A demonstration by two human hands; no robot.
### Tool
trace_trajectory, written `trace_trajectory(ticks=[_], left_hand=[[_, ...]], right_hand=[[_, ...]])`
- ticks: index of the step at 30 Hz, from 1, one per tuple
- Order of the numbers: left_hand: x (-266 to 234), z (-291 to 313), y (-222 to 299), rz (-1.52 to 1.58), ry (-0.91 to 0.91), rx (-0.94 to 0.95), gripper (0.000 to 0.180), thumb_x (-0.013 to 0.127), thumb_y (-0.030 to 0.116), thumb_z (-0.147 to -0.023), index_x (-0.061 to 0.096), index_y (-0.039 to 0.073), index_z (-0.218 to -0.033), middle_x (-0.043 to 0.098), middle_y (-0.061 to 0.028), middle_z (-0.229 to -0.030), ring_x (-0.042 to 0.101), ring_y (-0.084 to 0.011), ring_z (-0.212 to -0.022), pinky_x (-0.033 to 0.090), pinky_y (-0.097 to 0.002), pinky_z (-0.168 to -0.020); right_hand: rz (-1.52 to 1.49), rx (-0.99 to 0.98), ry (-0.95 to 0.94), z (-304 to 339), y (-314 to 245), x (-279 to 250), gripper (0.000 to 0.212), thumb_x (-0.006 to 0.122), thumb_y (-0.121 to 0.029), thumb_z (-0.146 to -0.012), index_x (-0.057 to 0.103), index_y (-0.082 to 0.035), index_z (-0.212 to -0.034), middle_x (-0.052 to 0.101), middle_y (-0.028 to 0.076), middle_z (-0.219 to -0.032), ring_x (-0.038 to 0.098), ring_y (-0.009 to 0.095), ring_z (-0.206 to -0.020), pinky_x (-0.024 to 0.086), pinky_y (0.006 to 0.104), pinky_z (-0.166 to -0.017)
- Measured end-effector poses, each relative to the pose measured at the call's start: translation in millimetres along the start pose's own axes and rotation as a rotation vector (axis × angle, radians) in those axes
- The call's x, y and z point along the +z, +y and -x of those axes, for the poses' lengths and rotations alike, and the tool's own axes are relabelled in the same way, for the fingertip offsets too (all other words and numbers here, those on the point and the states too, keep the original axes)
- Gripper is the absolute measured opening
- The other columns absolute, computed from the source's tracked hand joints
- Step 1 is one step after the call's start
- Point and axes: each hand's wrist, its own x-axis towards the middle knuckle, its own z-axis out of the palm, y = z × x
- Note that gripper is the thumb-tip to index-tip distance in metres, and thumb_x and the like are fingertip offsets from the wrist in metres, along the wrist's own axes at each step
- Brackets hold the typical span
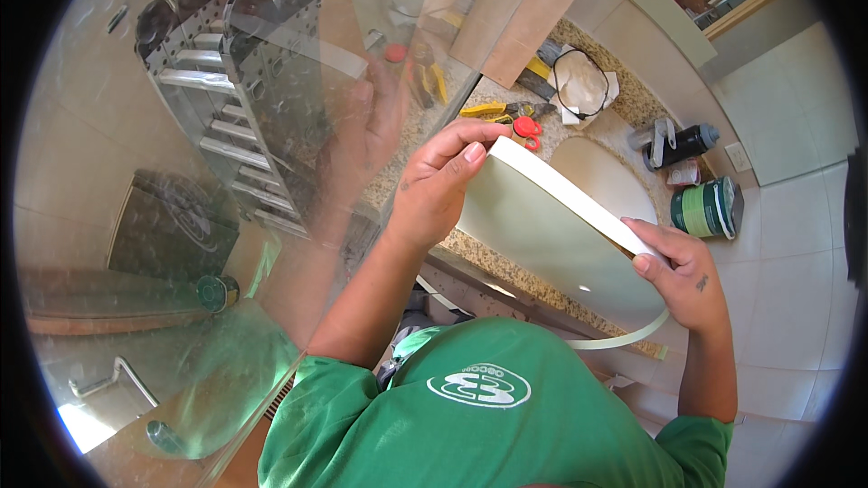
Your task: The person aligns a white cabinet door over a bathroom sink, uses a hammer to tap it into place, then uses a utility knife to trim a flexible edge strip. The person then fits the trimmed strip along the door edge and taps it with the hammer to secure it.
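Note:
A pale, flat panel [533, 235] is held up in front of me, tilted, with a white edging strip [565, 190] along its upper edge. At the panel's upper left corner, my left hand [438, 176] grips it between thumb and fingers. My right hand [683, 271] pinches the strip at the right end of that edge, where a thin brownish gap shows between strip and panel. From beneath my right hand, a loose pale strip [624, 341] curves down and back to the left near my shirt.
Behind the panel is a granite counter [624, 99] with a sink basin [601, 167]. Yellow-handled pliers [488, 110], a red tool [527, 129], safety glasses [580, 83], a dark bottle [687, 145] and a green tub [701, 208] lie there. A glass pane stands left, showing a folding ladder [240, 117].

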Motion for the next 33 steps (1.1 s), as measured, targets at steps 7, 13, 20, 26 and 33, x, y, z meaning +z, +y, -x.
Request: trace_trajectory(ticks=[7,13,20,26,33], left_hand=[[0.1,-0.3,-0.1,-0.062,-0.007,0.020,0.035,0.062,0.014,-0.107,0.063,-0.005,-0.136,0.067,-0.0080,-0.128,0.063,-0.0164,-0.120,0.047,-0.0330,-0.106],[-1.5,-1.9,-1.7,-0.071,0.003,0.004,0.033,0.063,0.014,-0.107,0.063,-0.003,-0.135,0.067,-0.0067,-0.126,0.062,-0.0146,-0.119,0.047,-0.0322,-0.105],[2.1,-1.5,-1.1,-0.103,0.012,0.022,0.032,0.062,0.015,-0.108,0.063,-0.002,-0.135,0.066,-0.0051,-0.126,0.062,-0.0137,-0.118,0.046,-0.0318,-0.105],[2.6,-1.9,-1.9,-0.090,0.019,0.018,0.033,0.066,0.022,-0.107,0.066,-0.001,-0.130,0.063,-0.0046,-0.128,0.061,-0.0124,-0.115,0.047,-0.0295,-0.102],[-0.5,-3.1,-0.5,-0.080,-0.022,0.005,0.038,0.061,0.020,-0.108,0.061,-0.003,-0.138,0.065,-0.0067,-0.130,0.060,-0.0142,-0.122,0.045,-0.0321,-0.107]], right_hand=[[-0.068,0.054,0.012,2.7,-2.4,0.2,0.047,0.074,-0.022,-0.098,0.067,0.001,-0.139,0.073,0.013,-0.117,0.066,0.019,-0.105,0.051,0.0324,-0.097],[-0.076,0.087,-0.015,1.1,-4.7,-1.2,0.052,0.074,-0.028,-0.099,0.065,0.002,-0.141,0.071,0.013,-0.129,0.065,0.019,-0.116,0.049,0.0328,-0.104],[-0.045,0.086,-0.023,-0.2,-5.8,-2.5,0.049,0.073,-0.026,-0.100,0.066,0.002,-0.140,0.071,0.013,-0.127,0.065,0.018,-0.115,0.049,0.0324,-0.103],[-0.038,0.083,-0.027,-1.1,-3.8,-1.3,0.047,0.072,-0.024,-0.102,0.066,0.001,-0.140,0.072,0.012,-0.126,0.065,0.017,-0.113,0.049,0.0320,-0.101],[-0.001,0.103,-0.011,0.2,-2.6,-1.3,0.046,0.071,-0.025,-0.103,0.066,0.001,-0.140,0.072,0.013,-0.127,0.065,0.018,-0.115,0.049,0.0325,-0.102]])
